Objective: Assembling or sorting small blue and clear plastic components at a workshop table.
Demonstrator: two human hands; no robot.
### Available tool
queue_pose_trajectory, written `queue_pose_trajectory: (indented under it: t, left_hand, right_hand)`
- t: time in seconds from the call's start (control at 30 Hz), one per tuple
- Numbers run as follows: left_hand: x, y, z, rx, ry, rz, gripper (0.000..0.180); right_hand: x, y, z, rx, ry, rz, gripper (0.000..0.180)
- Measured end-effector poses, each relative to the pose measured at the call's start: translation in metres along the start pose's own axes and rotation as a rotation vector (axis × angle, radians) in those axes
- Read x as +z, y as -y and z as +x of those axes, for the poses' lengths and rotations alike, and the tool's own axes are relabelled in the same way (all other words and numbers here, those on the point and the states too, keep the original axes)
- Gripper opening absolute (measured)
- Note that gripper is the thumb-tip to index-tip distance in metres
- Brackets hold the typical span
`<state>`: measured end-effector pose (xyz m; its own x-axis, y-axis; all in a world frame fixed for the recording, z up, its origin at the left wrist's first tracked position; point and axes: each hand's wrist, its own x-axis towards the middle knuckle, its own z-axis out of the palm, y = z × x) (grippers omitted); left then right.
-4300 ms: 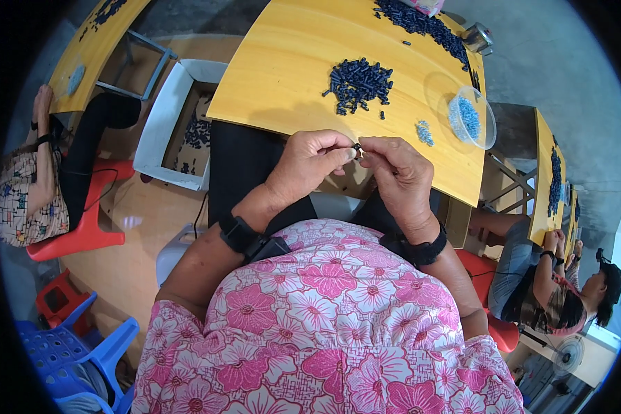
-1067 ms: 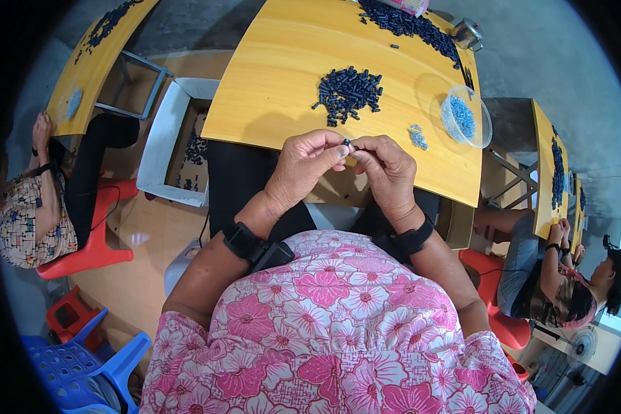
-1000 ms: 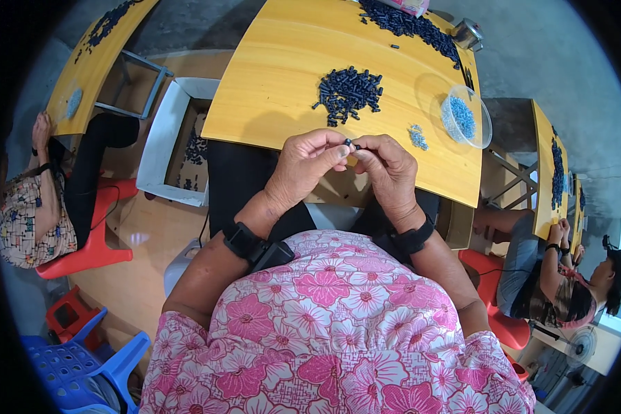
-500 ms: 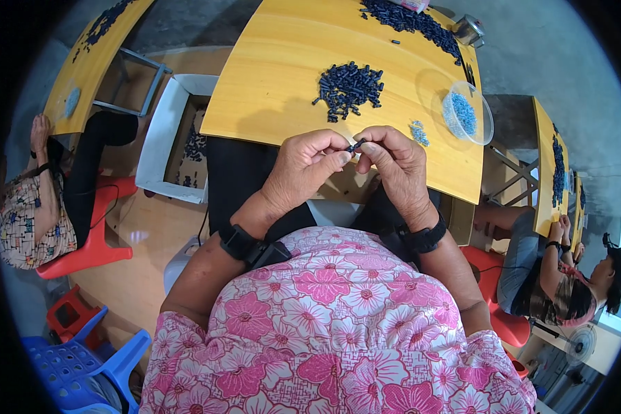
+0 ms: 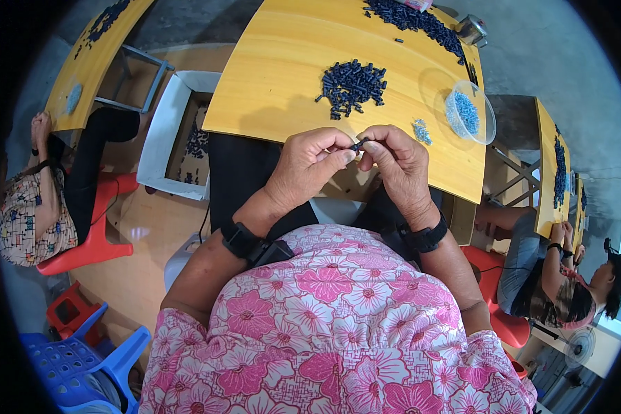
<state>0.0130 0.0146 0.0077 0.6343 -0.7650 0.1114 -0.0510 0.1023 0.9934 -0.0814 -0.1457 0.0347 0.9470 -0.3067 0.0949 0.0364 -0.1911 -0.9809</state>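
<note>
Just off the near edge of the yellow table, my two hands meet fingertip to fingertip. My left hand is closed in a pinch on a small dark cylindrical piece. My right hand pinches the other end of it; whether its fingertips also hold a second, smaller part is hidden. Beyond my hands lies a heap of similar dark pieces. To the right, a few small pale-blue parts lie loose beside a clear round tub holding many more light-blue ones.
A larger dark heap and a metal cup stand at the far edge. On the floor at left is a white box with dark pieces inside. People work at side tables left and right; a blue plastic chair stands lower left.
My hands stay together on the dark piece with only slight finger movement. The whole view has shifted a little.
</note>
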Motion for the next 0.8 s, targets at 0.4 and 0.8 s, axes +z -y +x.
queue_pose_trajectory:
  t: [0.4, 0.8]
  left_hand:
    - [0.0014, 0.0009, -0.0009, 0.008, -0.023, 0.056, 0.009]
    - [0.0032, -0.0009, -0.0016, -0.021, -0.041, 0.035, 0.008]
  right_hand:
    - [-0.0025, 0.0019, 0.0019, -0.183, -0.002, -0.361, 0.011]
    - [0.0025, -0.0008, -0.0017, -0.230, -0.040, -0.432, 0.012]
